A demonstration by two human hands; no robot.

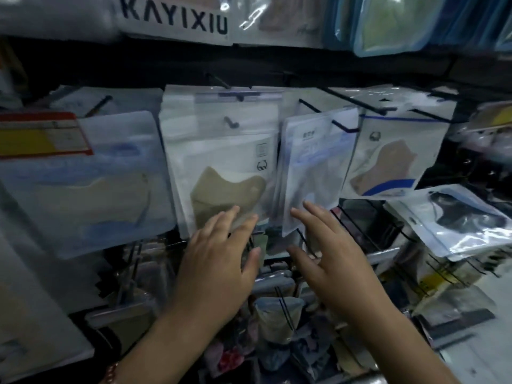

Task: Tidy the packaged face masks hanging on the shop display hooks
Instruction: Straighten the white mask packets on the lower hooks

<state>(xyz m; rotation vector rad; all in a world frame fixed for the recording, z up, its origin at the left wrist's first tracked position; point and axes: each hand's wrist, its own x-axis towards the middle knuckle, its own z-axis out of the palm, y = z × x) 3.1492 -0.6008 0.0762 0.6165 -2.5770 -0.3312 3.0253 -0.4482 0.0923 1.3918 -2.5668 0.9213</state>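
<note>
A blurred mask packet [83, 184] hangs at far left. Left hand [219, 250], fingers straight, rests on the khaki mask packet [221, 167] hanging on its hook [231, 122]. Right hand [329, 253], fingers spread, touches the tilted grey mask packet [313, 167]; a tan mask packet [393, 156] hangs beyond.

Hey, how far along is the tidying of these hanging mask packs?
Done: the olive mask pack hangs square. In hand: the left hand lies flat on its lower edge, and the right hand reaches, fingers straight, for the tilted blue-white pack. Left: that pack, and the loose packs at right.
</note>
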